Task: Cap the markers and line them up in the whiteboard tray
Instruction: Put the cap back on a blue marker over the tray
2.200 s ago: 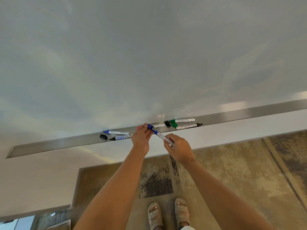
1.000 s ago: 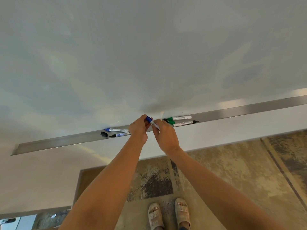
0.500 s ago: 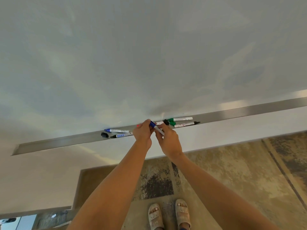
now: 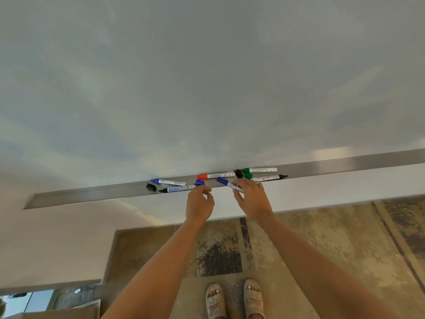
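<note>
The whiteboard tray [image 4: 92, 195] is a long metal ledge under the whiteboard [image 4: 207, 77], and all markers lie on it or just in front of it. The right hand [image 4: 253, 200] holds a capped blue marker [image 4: 227, 183] over the front edge of the tray, its fingers partly curled around the barrel; the blue cap points to the left. The left hand [image 4: 199, 202] is just beside it, fingers loosely curled, grasping nothing that I can see.

A small blue cap [image 4: 199, 182] lies in the tray just above the left hand, at the end of an uncapped black-tipped marker [image 4: 176, 189]. Left of this are another blue marker [image 4: 167, 182] and a loose black cap [image 4: 150, 186]. Behind the right hand lie a red marker [image 4: 215, 175], a green marker [image 4: 259, 170], a second black cap [image 4: 238, 173] and an uncapped marker [image 4: 270, 177].
</note>
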